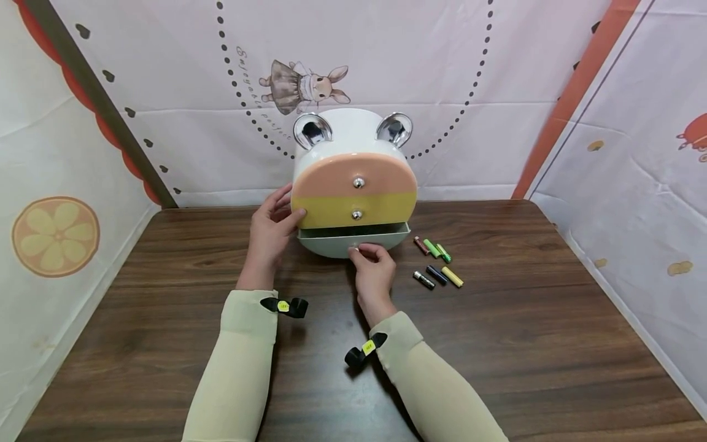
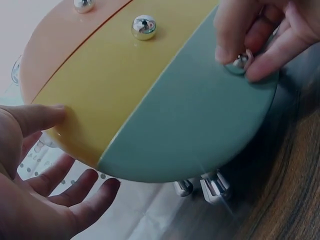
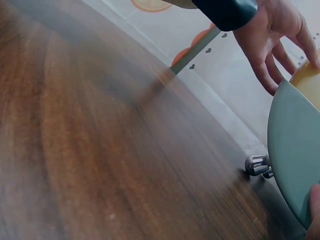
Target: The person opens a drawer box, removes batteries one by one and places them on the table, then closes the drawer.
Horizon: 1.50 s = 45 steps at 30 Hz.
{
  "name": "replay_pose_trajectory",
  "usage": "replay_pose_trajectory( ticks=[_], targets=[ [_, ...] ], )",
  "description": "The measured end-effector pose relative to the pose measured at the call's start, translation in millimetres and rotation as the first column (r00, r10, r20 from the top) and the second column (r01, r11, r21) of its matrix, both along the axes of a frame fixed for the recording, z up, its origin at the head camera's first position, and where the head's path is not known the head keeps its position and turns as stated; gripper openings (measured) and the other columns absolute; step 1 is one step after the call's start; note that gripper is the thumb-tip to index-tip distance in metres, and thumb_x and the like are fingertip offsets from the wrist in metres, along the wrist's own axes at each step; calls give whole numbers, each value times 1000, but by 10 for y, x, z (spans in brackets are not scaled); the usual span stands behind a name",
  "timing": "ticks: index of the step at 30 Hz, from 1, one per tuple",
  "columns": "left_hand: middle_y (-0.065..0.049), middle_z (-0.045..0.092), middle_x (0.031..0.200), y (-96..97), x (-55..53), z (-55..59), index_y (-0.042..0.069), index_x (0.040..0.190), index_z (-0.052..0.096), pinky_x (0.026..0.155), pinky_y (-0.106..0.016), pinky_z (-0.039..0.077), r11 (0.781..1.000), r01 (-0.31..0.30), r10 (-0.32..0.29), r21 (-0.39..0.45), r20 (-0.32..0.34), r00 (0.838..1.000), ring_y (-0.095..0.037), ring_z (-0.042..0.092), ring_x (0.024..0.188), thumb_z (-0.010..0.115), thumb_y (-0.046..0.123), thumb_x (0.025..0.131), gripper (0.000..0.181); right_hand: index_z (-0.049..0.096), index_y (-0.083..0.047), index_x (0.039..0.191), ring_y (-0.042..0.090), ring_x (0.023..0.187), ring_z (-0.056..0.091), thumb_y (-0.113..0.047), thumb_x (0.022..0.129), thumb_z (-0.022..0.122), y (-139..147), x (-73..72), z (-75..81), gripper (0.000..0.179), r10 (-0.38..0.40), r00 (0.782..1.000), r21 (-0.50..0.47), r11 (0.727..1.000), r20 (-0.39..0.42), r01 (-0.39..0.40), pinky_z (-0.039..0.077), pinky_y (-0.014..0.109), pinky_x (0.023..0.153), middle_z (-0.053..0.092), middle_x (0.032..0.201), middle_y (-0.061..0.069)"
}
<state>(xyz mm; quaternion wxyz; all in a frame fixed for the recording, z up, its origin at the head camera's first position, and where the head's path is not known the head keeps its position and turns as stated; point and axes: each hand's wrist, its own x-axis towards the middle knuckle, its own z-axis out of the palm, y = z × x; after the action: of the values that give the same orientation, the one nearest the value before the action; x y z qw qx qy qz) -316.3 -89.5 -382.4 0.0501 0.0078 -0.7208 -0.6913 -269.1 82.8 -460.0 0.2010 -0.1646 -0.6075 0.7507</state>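
Observation:
A small round-fronted drawer cabinet (image 1: 353, 132) with silver ears stands at the back of the table. Its fronts are a peach drawer (image 1: 326, 174), a yellow drawer (image 1: 326, 212) and a green bottom drawer (image 1: 326, 244), which is pulled out slightly, with a dark gap above it. My right hand (image 1: 375, 276) pinches the silver knob (image 2: 242, 61) of the green drawer between thumb and fingers. At the cabinet's left side, my left hand (image 1: 270, 230) rests its thumb on the edge of the yellow front, its other fingers spread loosely along the side.
Right of the cabinet, several batteries lie on the wooden table (image 1: 497, 344) in two groups, among them a yellow battery (image 1: 453, 277) and a black battery (image 1: 423, 280). Silver feet (image 2: 215, 186) show under the cabinet. A printed cloth (image 1: 469, 153) hangs behind.

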Motion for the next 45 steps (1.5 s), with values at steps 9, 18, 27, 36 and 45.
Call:
replay_pose_trajectory(
  ticks=[9,18,27,36,45],
  targets=[
    [-8,43,147,-26,-66,-128,38,148,36,102,-42,48,993,116,-116,-22,17,993,-25,48,133,68,2,87,78,71,-2,91,10,73,60,-8,76,81,24,54,-1,19,18,1000,19,1000,15,-19,51,21,67,65,83,2],
    [-10,40,147,-15,-85,-168,39,152,25,105,-42,44,988,154,-153,-20,31,988,-25,45,136,63,-9,87,90,68,7,96,7,72,58,-2,78,77,25,189,171,21,47,998,41,998,40,-48,49,19,66,63,84,3],
    [-10,37,149,-2,-74,-183,38,154,19,107,-44,42,984,178,-178,-11,41,983,-24,43,137,61,-11,87,93,69,2,96,9,74,58,-6,78,79,55,173,20,22,65,997,13,998,45,-65,50,21,66,63,85,0],
    [-13,38,142,-2,-102,-209,40,154,18,104,-42,44,982,185,-183,-33,55,982,-25,45,135,60,-13,86,95,69,-1,92,11,76,60,-8,76,81,56,214,-18,21,50,999,14,999,12,-50,51,21,66,63,83,1],
    [-13,38,143,-14,-125,-267,41,154,14,108,-46,40,980,199,-196,-29,67,978,-24,38,140,54,-17,86,98,68,3,93,8,73,58,-4,77,79,69,280,-25,21,63,998,23,998,17,-64,49,20,65,62,80,-1]
  ],
)
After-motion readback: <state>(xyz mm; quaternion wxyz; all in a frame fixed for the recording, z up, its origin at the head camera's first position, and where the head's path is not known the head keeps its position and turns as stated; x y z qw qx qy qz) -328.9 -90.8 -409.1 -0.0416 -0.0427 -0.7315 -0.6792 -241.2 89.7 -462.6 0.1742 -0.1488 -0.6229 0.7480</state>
